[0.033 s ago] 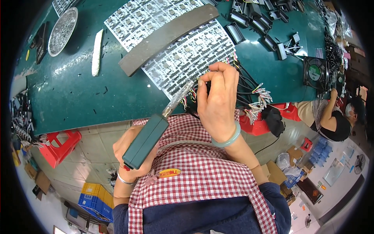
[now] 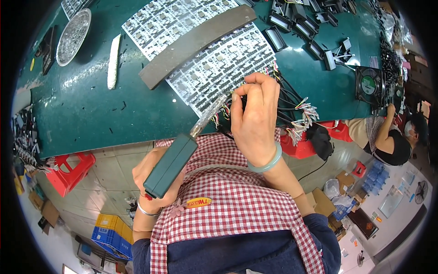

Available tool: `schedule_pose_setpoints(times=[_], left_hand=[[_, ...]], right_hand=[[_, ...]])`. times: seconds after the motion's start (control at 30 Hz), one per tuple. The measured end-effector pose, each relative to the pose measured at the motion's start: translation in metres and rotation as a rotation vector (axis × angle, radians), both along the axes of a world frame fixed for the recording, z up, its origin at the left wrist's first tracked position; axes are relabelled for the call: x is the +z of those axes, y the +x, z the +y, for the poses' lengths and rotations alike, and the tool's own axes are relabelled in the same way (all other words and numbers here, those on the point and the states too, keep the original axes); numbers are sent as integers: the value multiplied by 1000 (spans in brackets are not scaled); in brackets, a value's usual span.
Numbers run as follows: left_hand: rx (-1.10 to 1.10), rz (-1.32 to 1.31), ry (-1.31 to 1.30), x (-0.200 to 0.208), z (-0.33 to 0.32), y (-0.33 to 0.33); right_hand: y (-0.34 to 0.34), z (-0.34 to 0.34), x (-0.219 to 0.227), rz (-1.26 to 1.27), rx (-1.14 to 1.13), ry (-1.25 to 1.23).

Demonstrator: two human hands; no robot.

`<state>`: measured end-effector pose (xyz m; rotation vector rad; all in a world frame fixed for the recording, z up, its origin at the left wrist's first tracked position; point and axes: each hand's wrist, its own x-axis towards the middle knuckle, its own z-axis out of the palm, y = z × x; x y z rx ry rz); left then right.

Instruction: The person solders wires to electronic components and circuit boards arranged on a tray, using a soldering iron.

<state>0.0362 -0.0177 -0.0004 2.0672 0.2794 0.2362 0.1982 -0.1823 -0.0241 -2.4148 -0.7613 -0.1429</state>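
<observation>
My left hand is closed around a boxy dark green tool with a silver, foil-like barrel. The barrel points up and right, its tip close to my right fingertips. With thumb and fingers brought together, my right hand pinches something at the near edge of the circuit board sheets; my fingers hide what it is. Black cables with coloured wire ends run under and beside that hand. Across the sheets lies a long dark grey bar.
A metal dish and a white strip lie on the green table at left. Black plastic housings are heaped at the far right, with a black fan nearer. Red stools stand below the edge. A co-worker sits at right.
</observation>
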Motion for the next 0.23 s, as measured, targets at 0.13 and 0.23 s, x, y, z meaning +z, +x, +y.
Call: schedule_pose_setpoints(times=[0.13,0.23], left_hand=[[0,45,-60,-1,2,-2],[-28,67,-44,-1,5,-3]], right_hand=[[0,1,1,11,-2,-2],[0,0,2,26,-5,-13]])
